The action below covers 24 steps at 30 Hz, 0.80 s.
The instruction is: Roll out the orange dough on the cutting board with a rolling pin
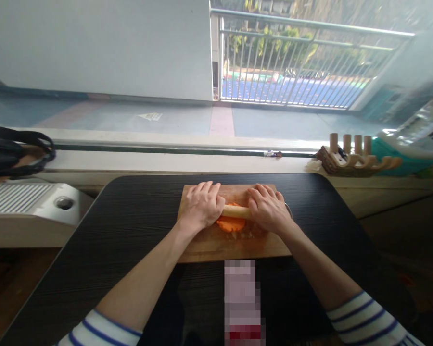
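Observation:
A light wooden rolling pin point(236, 212) lies across a flattened piece of orange dough point(231, 225) on a wooden cutting board point(205, 247). My left hand point(203, 204) is closed over the pin's left end, and my right hand point(269, 206) over its right end. Between the two hands only the middle of the pin shows. The dough spreads out mostly on the near side of the pin, with a little visible beyond it. Pale crumbs or flour lie on the board just in front of the dough.
The board rests on a black table point(140, 230). Part of a round metal rim point(288, 209) shows beside my right hand. On the sill behind stand a wooden rack with pegs point(350, 161) and a teal container point(393, 156). A white appliance point(39, 202) is at the left.

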Available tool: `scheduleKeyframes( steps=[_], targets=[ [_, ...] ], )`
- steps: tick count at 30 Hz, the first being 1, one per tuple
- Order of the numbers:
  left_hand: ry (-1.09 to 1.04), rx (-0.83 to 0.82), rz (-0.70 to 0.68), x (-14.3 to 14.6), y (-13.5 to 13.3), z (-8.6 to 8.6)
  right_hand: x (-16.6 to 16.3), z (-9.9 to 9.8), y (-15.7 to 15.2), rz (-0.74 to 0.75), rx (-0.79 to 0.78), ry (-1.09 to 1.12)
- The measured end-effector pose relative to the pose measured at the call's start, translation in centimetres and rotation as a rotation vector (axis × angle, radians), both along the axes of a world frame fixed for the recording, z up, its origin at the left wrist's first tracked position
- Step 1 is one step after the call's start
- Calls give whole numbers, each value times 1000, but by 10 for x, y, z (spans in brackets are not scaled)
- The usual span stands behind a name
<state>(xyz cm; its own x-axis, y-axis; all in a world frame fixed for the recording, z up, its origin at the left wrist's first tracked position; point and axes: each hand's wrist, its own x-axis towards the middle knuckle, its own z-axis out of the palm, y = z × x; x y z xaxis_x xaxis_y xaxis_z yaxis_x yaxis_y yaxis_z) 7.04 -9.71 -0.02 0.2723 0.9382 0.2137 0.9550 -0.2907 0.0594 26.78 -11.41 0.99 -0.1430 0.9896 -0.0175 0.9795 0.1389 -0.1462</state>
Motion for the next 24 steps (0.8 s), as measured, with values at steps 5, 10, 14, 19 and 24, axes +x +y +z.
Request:
scheduleKeyframes(
  steps=[5, 10, 14, 19, 24],
  targets=[
    [-8, -57, 20, 1, 4, 3, 1, -2, 4, -10, 0, 0],
    [-16, -106, 40, 1, 8, 4, 1, -2, 7, -25, -8, 1],
    [-23, -137, 55, 2, 11, 6, 0, -2, 10, -32, -1, 7],
    [-21, -161, 57, 2, 16, 7, 0, -3, 13, -35, -12, 16],
    [-24, -131, 48, 3, 19, 6, 1, -5, 18, -44, -14, 22]
  ],
)
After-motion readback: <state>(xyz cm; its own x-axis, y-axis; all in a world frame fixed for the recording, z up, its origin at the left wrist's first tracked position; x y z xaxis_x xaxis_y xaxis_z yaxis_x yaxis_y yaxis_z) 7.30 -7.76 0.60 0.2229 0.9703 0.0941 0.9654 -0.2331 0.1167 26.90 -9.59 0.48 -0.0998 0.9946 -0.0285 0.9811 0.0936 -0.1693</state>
